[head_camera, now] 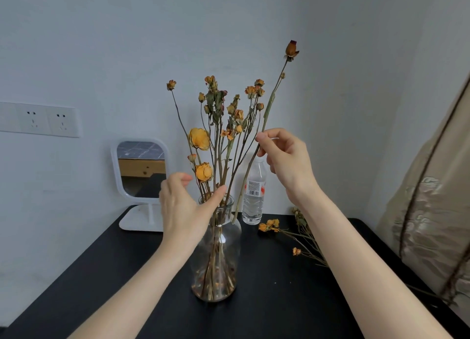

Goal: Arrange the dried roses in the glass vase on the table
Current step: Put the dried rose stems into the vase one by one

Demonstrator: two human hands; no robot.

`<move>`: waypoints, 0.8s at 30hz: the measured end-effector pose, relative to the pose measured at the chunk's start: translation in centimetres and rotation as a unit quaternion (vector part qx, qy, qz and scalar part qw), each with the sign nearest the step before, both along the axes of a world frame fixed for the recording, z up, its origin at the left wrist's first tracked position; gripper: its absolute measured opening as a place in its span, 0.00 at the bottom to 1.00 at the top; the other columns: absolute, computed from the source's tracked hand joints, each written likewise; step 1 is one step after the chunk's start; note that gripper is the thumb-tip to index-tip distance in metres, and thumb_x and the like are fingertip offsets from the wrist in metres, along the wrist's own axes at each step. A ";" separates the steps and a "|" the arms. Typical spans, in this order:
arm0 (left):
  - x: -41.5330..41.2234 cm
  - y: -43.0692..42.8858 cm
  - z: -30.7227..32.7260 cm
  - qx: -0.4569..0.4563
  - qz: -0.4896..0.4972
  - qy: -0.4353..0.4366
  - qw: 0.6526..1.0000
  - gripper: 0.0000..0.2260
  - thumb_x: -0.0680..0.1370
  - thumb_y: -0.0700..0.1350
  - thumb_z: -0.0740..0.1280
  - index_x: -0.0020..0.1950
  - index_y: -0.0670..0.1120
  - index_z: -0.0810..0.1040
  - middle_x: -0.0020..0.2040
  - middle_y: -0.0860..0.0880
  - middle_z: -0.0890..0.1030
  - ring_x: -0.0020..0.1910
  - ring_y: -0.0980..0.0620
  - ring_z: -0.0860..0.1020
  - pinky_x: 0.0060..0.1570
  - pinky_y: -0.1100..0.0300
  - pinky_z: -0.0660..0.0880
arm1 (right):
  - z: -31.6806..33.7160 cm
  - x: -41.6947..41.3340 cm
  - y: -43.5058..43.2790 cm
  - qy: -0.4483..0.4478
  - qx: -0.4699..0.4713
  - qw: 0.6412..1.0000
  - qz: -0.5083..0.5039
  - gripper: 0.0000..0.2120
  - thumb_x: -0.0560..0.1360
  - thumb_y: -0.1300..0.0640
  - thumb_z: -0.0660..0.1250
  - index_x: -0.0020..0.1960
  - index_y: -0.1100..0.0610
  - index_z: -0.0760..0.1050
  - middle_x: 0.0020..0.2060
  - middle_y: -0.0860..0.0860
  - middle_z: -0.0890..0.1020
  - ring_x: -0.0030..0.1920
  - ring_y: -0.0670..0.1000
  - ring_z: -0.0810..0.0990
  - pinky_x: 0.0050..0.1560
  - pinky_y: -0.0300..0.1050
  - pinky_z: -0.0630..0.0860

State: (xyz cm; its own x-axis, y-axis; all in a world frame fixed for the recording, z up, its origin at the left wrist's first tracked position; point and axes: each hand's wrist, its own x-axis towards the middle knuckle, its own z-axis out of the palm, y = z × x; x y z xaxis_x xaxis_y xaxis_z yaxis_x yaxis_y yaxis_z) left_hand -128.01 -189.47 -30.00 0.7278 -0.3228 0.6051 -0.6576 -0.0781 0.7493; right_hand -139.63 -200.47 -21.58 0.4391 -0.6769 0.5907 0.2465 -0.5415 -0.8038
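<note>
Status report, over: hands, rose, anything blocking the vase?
Left hand at mouth of glass vase, thumb on standing stems. Right hand pinches long rose, its end outside the vase. Stems crowd the neck.

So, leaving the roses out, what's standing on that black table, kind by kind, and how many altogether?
Glass vase: 1
Plastic water bottle: 1
Stand mirror: 1
Total: 3

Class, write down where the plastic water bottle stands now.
Head view: the plastic water bottle stands at the back of the black table, just right of the glass vase, behind the rose stem the right hand pinches.
</note>
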 end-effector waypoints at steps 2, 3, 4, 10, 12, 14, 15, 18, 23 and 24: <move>-0.3 -0.4 0.7 -0.044 0.035 -0.071 0.996 0.25 0.67 0.56 0.72 0.58 0.45 0.70 0.56 0.46 0.68 0.58 0.48 0.69 0.56 0.54 0.69 | -0.1 -0.1 -0.2 0.001 -0.001 1.000 -0.004 0.06 0.77 0.54 0.65 0.42 0.52 0.76 0.28 0.45 0.76 0.23 0.39 0.68 0.26 0.30 0.66; -0.5 -0.7 1.2 -0.059 0.056 -0.115 0.990 0.23 0.68 0.56 0.72 0.56 0.46 0.72 0.55 0.45 0.69 0.56 0.48 0.68 0.55 0.54 0.69 | -0.1 -0.2 -0.3 0.001 -0.001 1.000 -0.006 0.06 0.77 0.54 0.65 0.42 0.52 0.77 0.28 0.45 0.77 0.23 0.39 0.68 0.26 0.30 0.66; -0.6 -1.0 1.9 -0.059 0.075 -0.151 0.984 0.20 0.68 0.56 0.71 0.55 0.47 0.74 0.53 0.45 0.69 0.55 0.48 0.67 0.53 0.55 0.67 | -0.2 -0.3 -0.5 0.001 -0.001 1.000 -0.008 0.06 0.77 0.54 0.65 0.42 0.52 0.77 0.27 0.45 0.77 0.23 0.39 0.68 0.26 0.30 0.66; -0.4 -3.1 5.4 0.038 0.103 -0.174 0.979 0.13 0.71 0.58 0.69 0.48 0.51 0.83 0.45 0.54 0.67 0.52 0.48 0.66 0.49 0.57 0.56 | -0.5 -0.7 -0.7 0.001 0.002 1.000 -0.012 0.06 0.77 0.54 0.65 0.41 0.52 0.77 0.24 0.43 0.77 0.23 0.40 0.67 0.25 0.30 0.65; -0.3 -3.2 5.4 0.031 0.096 -0.159 0.982 0.12 0.72 0.57 0.68 0.47 0.51 0.84 0.44 0.54 0.68 0.52 0.48 0.66 0.48 0.58 0.56 | -0.6 -0.7 -0.7 0.003 0.002 1.000 -0.010 0.06 0.77 0.54 0.65 0.41 0.53 0.77 0.24 0.43 0.77 0.23 0.40 0.67 0.25 0.30 0.65; -0.2 -2.9 5.0 0.028 0.096 -0.146 0.984 0.13 0.72 0.57 0.69 0.48 0.51 0.84 0.44 0.54 0.69 0.52 0.48 0.67 0.48 0.58 0.55 | -0.7 -0.7 -0.7 0.004 0.003 1.000 -0.008 0.06 0.77 0.54 0.65 0.42 0.53 0.77 0.24 0.43 0.77 0.23 0.40 0.67 0.24 0.31 0.65; -0.1 -2.7 4.8 0.032 0.097 -0.141 0.985 0.13 0.71 0.57 0.69 0.48 0.51 0.84 0.44 0.54 0.69 0.53 0.47 0.67 0.48 0.58 0.55 | -0.8 -0.7 -0.7 0.003 0.005 1.000 -0.004 0.06 0.77 0.54 0.65 0.42 0.53 0.77 0.24 0.43 0.77 0.22 0.40 0.66 0.24 0.31 0.65; -0.1 -1.9 4.0 0.060 0.091 -0.127 0.986 0.14 0.71 0.57 0.69 0.49 0.51 0.84 0.44 0.53 0.70 0.54 0.47 0.67 0.48 0.57 0.56 | -1.0 -0.5 -0.6 0.001 0.007 1.000 0.005 0.06 0.77 0.55 0.65 0.41 0.53 0.76 0.24 0.43 0.77 0.22 0.40 0.66 0.24 0.30 0.65; 0.0 -1.0 2.2 0.144 0.077 -0.152 0.975 0.14 0.70 0.59 0.70 0.49 0.52 0.84 0.44 0.54 0.69 0.53 0.49 0.65 0.48 0.57 0.56 | -1.4 -0.3 -0.6 0.007 0.008 1.000 0.005 0.06 0.77 0.55 0.65 0.41 0.52 0.76 0.24 0.43 0.77 0.23 0.40 0.68 0.25 0.29 0.65; -0.1 -0.8 1.8 0.130 0.077 -0.160 0.975 0.14 0.69 0.59 0.70 0.49 0.53 0.83 0.44 0.54 0.69 0.52 0.49 0.65 0.48 0.57 0.57 | -1.5 -0.3 -0.6 0.007 0.009 1.000 0.003 0.06 0.77 0.55 0.65 0.41 0.52 0.76 0.25 0.43 0.76 0.23 0.40 0.68 0.25 0.29 0.65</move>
State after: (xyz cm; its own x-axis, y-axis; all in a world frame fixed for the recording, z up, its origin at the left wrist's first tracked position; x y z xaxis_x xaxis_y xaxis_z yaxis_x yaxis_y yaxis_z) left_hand -128.08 -190.28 -28.23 0.5665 -0.3967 0.7223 -0.8204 -0.3542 0.4489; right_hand -139.93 -201.05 -23.08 0.4518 -0.6848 0.5718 0.2384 -0.5250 -0.8170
